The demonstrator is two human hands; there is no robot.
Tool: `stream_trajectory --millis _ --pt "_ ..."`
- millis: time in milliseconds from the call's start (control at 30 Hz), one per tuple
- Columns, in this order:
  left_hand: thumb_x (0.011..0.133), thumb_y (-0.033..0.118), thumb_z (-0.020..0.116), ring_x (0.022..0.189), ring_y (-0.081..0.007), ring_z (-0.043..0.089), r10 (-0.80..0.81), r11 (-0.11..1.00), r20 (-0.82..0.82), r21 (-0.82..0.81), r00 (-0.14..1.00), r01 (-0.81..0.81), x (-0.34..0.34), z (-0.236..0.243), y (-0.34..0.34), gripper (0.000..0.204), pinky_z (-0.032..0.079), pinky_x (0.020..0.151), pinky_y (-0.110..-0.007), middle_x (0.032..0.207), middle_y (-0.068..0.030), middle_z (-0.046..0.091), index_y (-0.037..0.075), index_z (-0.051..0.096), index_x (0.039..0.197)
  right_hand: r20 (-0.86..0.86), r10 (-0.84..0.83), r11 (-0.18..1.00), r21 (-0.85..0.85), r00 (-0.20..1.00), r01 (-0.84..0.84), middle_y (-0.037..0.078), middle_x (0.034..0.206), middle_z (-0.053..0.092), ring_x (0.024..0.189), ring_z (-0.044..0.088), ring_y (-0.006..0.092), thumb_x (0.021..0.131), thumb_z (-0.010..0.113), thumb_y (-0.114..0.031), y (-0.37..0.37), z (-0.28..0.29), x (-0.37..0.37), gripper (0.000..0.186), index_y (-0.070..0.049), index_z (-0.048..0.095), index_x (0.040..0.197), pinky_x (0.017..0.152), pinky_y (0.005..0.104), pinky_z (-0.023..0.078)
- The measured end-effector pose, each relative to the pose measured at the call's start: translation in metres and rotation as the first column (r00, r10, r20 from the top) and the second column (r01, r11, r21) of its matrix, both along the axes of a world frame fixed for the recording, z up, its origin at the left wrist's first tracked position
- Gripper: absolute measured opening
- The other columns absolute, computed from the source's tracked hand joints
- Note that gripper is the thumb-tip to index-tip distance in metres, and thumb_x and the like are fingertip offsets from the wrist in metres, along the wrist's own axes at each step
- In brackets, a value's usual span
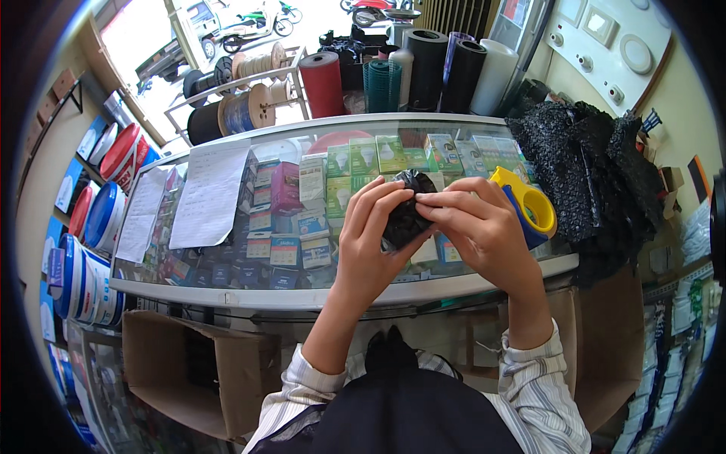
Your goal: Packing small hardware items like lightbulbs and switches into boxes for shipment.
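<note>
A small black bag, crumpled and glossy, is held above a glass counter between both hands. The left hand is closed on the bag's lower left side, its fingers curled around the film; the right hand is closed on the upper right edge, thumb and forefinger pinched at the rim. The bag is thus gripped from two sides, clear of the glass and roughly over the counter's middle. The step in hand is judged to be the working of the bag's edge, as if its layers were being parted or its mouth found; whether anything lies inside cannot be told. The next move would call for a fine pinch on a single layer and a gentle pull apart, since thin film of this kind clings to itself and tears if tugged hard. Just beyond the right hand a yellow-and-blue tape dispenser rests on the glass, and a heap of black bags lies further right. Two paper sheets lie on the counter's left part, with boxed goods visible beneath the glass.
</note>
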State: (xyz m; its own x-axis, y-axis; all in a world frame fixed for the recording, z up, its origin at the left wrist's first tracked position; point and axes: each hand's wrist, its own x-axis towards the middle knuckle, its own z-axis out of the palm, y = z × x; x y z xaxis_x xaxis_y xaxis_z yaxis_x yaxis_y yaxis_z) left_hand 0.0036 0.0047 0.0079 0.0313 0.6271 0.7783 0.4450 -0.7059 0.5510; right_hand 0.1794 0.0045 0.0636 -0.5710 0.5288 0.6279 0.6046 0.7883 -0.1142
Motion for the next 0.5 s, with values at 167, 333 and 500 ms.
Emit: stream_trajectory --millis 167,333,500 --pt "0.060 0.007 0.082 0.103 -0.0296 0.055 0.096 0.989 -0.012 0.111 0.995 -0.095 -0.005 -0.006 -0.001 0.047 0.049 0.084 -0.035 0.112 -0.0121 0.051 0.006 0.062 0.103 -0.191 -0.512 0.859 -0.101 0.838 0.502 0.013 0.098 0.058 0.096 0.055 0.0298 0.079 0.069 -0.024 0.000 -0.019 0.037 0.037 -0.003 0.057 0.107 0.083 0.0387 0.045" --pt "0.054 0.004 0.076 0.100 -0.0371 0.055 0.117 0.970 0.015 0.213 0.993 -0.117 -0.011 -0.013 -0.005 0.045 0.051 0.082 -0.043 0.108 -0.0100 0.053 0.009 0.066 0.098 0.316 -0.811 0.467 -0.156 0.492 0.870 0.019 0.086 0.062 0.084 0.061 0.0335 0.082 0.062 -0.043 0.007 -0.057 0.082 0.048 0.002 0.056 0.097 0.074 0.0401 0.049" --pt "0.052 0.004 0.078 0.101 -0.0373 0.056 0.068 0.961 -0.053 0.271 0.996 -0.051 -0.004 -0.017 -0.005 0.045 0.051 0.085 -0.046 0.103 -0.0076 0.055 0.010 0.067 0.095 0.234 -0.743 0.592 -0.206 0.627 0.779 0.017 0.068 0.064 0.064 0.063 0.0347 0.084 0.060 -0.045 0.003 -0.052 0.090 0.045 0.000 0.059 0.088 0.058 0.0407 0.050"
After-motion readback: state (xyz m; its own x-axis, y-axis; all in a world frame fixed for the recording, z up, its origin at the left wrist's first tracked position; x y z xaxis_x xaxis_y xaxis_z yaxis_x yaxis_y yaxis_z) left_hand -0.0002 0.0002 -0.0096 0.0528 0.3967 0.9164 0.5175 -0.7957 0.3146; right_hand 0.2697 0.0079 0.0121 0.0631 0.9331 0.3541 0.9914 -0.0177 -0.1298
